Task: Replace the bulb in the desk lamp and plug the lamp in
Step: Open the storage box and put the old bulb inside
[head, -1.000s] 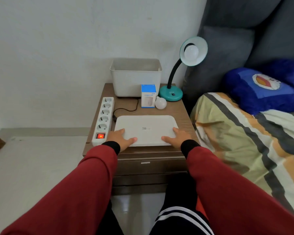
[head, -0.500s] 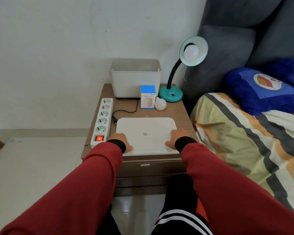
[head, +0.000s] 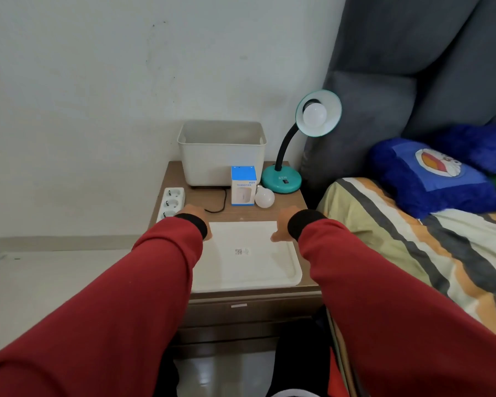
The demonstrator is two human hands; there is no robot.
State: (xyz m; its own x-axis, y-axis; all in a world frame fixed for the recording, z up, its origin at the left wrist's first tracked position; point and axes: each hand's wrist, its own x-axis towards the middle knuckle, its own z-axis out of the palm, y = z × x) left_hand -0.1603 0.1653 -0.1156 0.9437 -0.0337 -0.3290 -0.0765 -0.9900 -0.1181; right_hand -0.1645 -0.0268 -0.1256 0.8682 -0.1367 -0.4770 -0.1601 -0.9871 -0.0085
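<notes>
Spare bulb (head: 264, 197) lies beyond both hands' mostly hidden fingers, spread unclear

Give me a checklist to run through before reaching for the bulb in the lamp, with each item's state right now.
1. Hands free: left hand and right hand rest at the white tray, holding nothing: ok.
2. Old bulb reachable: exposed in the teal shade, nothing in front of it: ok.
3. Spare bulb at hand: lies on the nightstand beside the blue and white box: ok.
4. Lamp unplugged: its cord end is not traceable: cannot tell.
5. Power strip switch state: hidden by the left sleeve: cannot tell.
6. Old bulb cool: unlit, temperature unknown: cannot tell.
</notes>
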